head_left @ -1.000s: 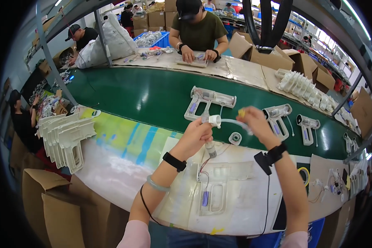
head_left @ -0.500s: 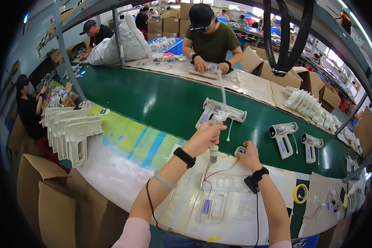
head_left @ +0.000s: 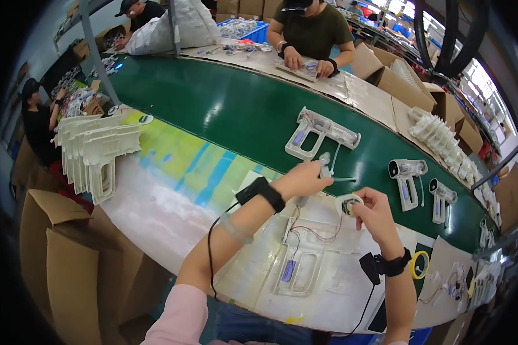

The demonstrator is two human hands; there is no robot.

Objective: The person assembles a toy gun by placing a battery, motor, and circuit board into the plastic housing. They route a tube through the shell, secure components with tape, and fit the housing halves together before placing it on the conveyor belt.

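Observation:
My left hand [head_left: 303,179] is closed around a white pump motor [head_left: 326,165] with a clear tube sticking out to the right. Its lower end shows below my fingers. Pinched in my right hand [head_left: 376,214] is a round white ring-shaped part [head_left: 346,203], raised above the table and tilted, with thin wires hanging from it. Beneath both hands, a white pistol-shaped housing half [head_left: 315,275] lies hollow side up. In its handle sits a purple switch piece [head_left: 288,270], from which wires run upward.
Several part-filled housings [head_left: 322,133] lie on the green conveyor [head_left: 224,103]. Stacked housing halves [head_left: 101,155] stand at the left. Yellow tape [head_left: 419,265] lies at the right. Across the belt a co-worker [head_left: 313,34] handles another housing. Cardboard boxes [head_left: 69,259] stand lower left.
The pump motor has tilted in my left hand, its tube swinging from upright to rightward. My right hand has lifted the ring part and turned it. The view has shifted downward.

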